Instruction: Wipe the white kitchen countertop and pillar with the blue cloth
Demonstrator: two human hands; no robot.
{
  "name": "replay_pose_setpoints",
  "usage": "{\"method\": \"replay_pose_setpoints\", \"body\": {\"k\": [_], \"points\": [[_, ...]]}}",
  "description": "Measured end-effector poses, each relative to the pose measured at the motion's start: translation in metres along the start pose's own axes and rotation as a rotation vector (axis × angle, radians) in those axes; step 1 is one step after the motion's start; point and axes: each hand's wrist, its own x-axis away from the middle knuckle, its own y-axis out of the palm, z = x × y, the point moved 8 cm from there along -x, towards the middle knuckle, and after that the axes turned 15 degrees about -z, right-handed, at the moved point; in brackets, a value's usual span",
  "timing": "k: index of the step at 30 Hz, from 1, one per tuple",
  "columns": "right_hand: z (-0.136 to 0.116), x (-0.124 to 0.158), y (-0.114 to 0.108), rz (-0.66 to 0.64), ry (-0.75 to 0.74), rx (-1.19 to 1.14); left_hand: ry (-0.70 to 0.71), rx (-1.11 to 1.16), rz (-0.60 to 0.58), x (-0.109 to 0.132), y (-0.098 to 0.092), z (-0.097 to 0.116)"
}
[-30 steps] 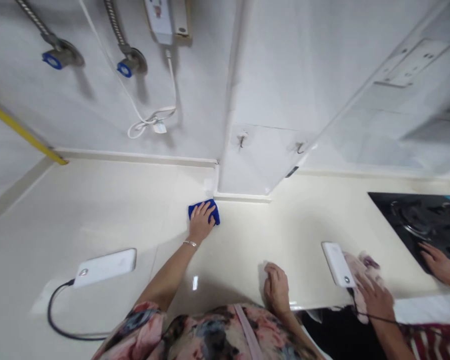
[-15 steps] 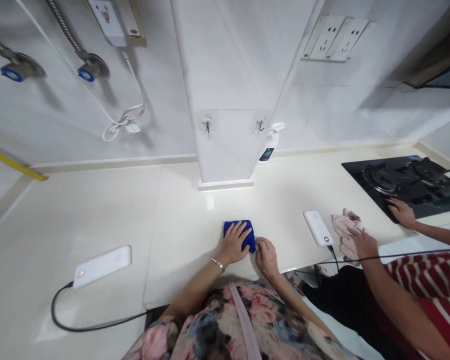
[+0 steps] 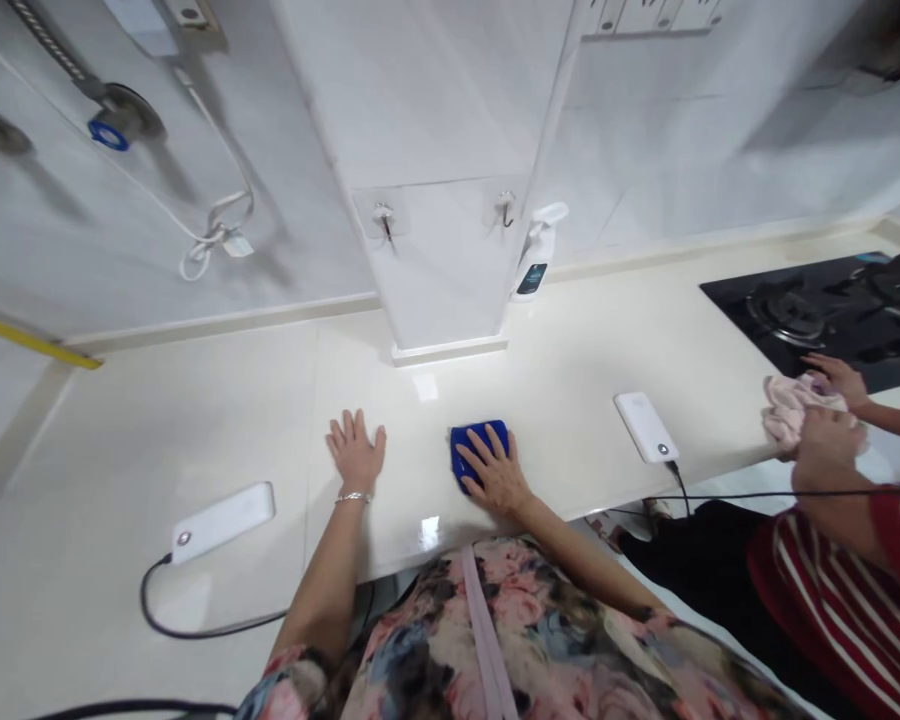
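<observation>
A folded blue cloth [image 3: 465,455] lies on the cream countertop [image 3: 585,370]. My right hand [image 3: 499,475] rests on top of it, palm down with fingers spread, covering its right and lower part. To the left, my left hand [image 3: 358,455] is laid flat on the bare counter, fingers apart and holding nothing; a bracelet [image 3: 353,496] circles that wrist. A gap of counter separates this hand from the cloth.
White power banks with black cables lie on both sides, one left [image 3: 223,522] and one right [image 3: 645,428]. A spray bottle [image 3: 536,255] stands behind the pillar's corner. At right, a co-worker holds a pink cloth [image 3: 791,405] beside the black gas hob [image 3: 765,310].
My left hand has left the blue cloth and moved left onto the counter. My right hand has shifted onto the cloth. The co-worker's pink cloth has moved right, bunched in both hands.
</observation>
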Motion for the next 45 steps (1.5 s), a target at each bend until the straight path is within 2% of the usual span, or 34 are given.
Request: {"method": "replay_pose_setpoints", "body": {"k": [3, 6, 10, 13, 17, 21, 33, 40, 45], "points": [[0.027, 0.014, -0.003, -0.001, 0.047, 0.065, -0.015, -0.055, -0.011, 0.003, 0.004, -0.004], [0.070, 0.009, -0.015, 0.035, 0.206, 0.115, -0.004, -0.095, 0.025, 0.005, 0.004, 0.000], [0.128, -0.029, -0.039, 0.109, 0.411, 0.153, 0.007, -0.113, 0.063, 0.005, 0.002, 0.002], [0.168, -0.062, -0.055, 0.119, 0.510, 0.163, 0.015, -0.112, 0.082, 0.005, -0.001, 0.002], [0.214, -0.101, -0.072, 0.076, 0.560, 0.170, 0.025, -0.118, 0.095, 0.007, -0.004, 0.005], [0.248, -0.136, -0.085, 0.048, 0.539, 0.111, 0.024, -0.135, 0.132, 0.008, -0.008, 0.007], [0.287, -0.211, -0.103, 0.027, 0.516, 0.059, 0.017, -0.128, 0.133, 0.008, -0.009, 0.006], [0.303, -0.222, -0.112, 0.027, 0.410, 0.105, 0.012, -0.131, 0.114, 0.006, -0.009, -0.002], [0.304, -0.222, -0.115, 0.032, 0.386, 0.118, 0.003, -0.122, 0.107, 0.007, -0.008, -0.005]]}}
